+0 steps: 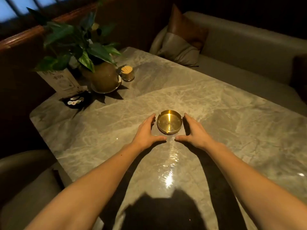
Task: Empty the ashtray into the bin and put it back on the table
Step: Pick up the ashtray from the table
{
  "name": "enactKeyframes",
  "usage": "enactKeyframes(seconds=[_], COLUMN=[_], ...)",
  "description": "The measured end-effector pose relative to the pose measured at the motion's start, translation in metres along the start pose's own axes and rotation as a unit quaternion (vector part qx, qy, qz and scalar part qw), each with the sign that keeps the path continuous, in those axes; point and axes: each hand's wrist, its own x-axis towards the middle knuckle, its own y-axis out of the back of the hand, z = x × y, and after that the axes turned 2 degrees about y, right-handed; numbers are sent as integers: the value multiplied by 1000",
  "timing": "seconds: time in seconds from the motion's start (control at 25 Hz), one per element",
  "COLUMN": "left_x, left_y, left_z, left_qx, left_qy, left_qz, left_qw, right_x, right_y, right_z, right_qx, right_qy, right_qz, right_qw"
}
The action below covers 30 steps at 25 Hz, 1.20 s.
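Dim booth, marble-look table (216, 113) w/ glossy glare near the person. Round brass ashtray (169, 122) sits flat on the tabletop, roughly centre, a few grey specks of ash in its bottom towards the near rim. Both bare arms reach fwd over the table.

Left hand (146, 131) is just beside the ashtray's left side, palm turned inward, digits spread and curved, thumb stretched out along the table below the rim. Right hand (193, 131) mirrors it on the right side, same loose cupped shape, thumb pointing in toward the other thumb. Neither hand grips anything; both are spread wide, flanking the ashtray. Fingertips look v close to the metal wall but can't tell if they actually touch. Thumbs are apart, small gap btwn them in front of the ashtray.

Far left corner of the table: leafy plant in a round pot (103, 77) on a saucer, a small jar of toothpicks (127, 73) just to its right, a card stand (64, 80) to its left, and a dark dish (76, 100) in front of that. Grey bench seat (249, 52) w/ cushions (181, 40) behind the table on the right
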Motion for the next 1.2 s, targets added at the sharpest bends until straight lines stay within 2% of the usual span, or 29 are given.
enactKeyframes(seconds=[0.36, 0.52, 0.72, 0.88, 1.04, 1.2], left_x=[12, 5, -12, -36, -68, -94], left_y=[-20, -26, -58, -118, -193, -264], left_z=[3, 25, 82, 142, 194, 223], left_qx=[-37, -42, -68, -88, -115, -154], left_qy=[-22, -63, -141, -195, -214, -211], left_qz=[51, 53, 5, -40, -102, -165], left_qw=[998, 996, 988, 976, 965, 951], right_x=[5, -20, -89, -163, -246, -314], right_y=[-11, 5, 51, 100, 140, 155], right_z=[6, 10, 35, 76, 125, 168], right_qx=[51, 115, 193, 205, 220, 258], right_qy=[42, 24, 30, 9, -40, -97], right_qz=[85, 132, 206, 255, 272, 303], right_qw=[994, 984, 959, 945, 936, 912])
